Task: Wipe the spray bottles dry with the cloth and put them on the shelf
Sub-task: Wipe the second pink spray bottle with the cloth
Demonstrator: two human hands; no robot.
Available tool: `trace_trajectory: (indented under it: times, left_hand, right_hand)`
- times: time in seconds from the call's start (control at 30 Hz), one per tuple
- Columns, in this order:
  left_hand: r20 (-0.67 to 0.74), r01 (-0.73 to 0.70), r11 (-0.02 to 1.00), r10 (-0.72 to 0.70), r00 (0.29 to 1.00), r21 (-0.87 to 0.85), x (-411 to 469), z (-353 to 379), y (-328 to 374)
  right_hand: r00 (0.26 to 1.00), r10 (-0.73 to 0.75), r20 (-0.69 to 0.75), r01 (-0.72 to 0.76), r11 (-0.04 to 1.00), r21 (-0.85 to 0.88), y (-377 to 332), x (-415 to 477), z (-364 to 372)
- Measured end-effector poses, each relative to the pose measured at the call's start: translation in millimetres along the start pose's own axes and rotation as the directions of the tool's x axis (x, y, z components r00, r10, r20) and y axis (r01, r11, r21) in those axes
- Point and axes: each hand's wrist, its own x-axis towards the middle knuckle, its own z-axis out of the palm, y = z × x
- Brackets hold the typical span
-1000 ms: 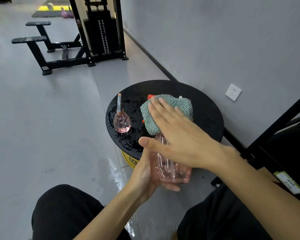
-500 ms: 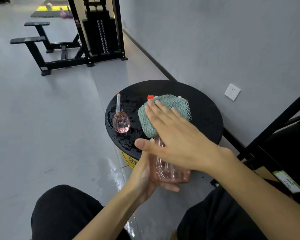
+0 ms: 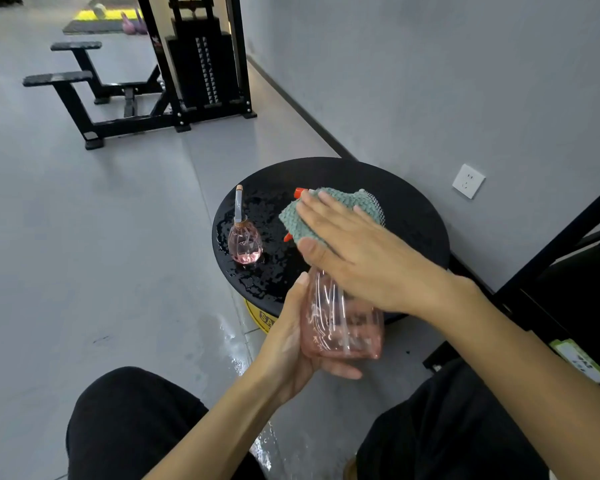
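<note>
L hand [image 3: 291, 344] grips the big pink spray bottle [image 3: 342, 327] round its lower body: thumb up the near side, fingers curled under the base, a firm hold. The bottle is tilted, head pointing away from the person, held in the air over the near edge of the round black table [image 3: 413, 216]. R hand [image 3: 354, 258] lies flat on the green cloth [image 3: 347, 202], fingers straight, pressing it over the bottle's neck & spray head; not clenched, nothing pinched. An orange nozzle [image 3: 298, 192] pokes out just past the R fingertips. Beyond the L thumb & off to its left, a small pink bottle [image 3: 245, 242] w/ a long thin cap stands upright on the tabletop among water drops, apart from both hands. A wet patch [image 3: 234, 344] shines on the floor just left of the L wrist. A black frame [image 3: 565, 237] stands right of the R forearm; can't tell if that's the shelf.
</note>
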Motion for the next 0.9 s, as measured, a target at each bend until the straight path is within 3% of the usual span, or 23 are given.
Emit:
trace_trajectory:
  times: [0.17, 0.4, 0.63, 0.9]
  left_hand:
    - [0.054, 0.028, 0.999, -0.027, 0.998, -0.016, -1, 2, -5]
    - [0.082, -0.027, 0.999, 0.028, 0.996, -0.021, -3, -3, -6]
    - [0.126, 0.013, 1.000, -0.011, 0.992, -0.014, -4, 4, -8]
    - [0.092, 0.014, 1.000, -0.013, 0.996, -0.010, -4, -4, -8]
  right_hand:
    - [0.994, 0.094, -0.065, -0.085, 0.988, 0.127, 16, 12, -8]
    - [0.999, -0.045, -0.002, 0.045, 0.997, 0.062, 8, -12, 8]
    - [0.995, 0.082, -0.061, -0.076, 0.993, 0.092, 26, 10, -5]
    - [0.997, -0.068, -0.042, 0.070, 0.996, 0.047, 17, -12, 16]
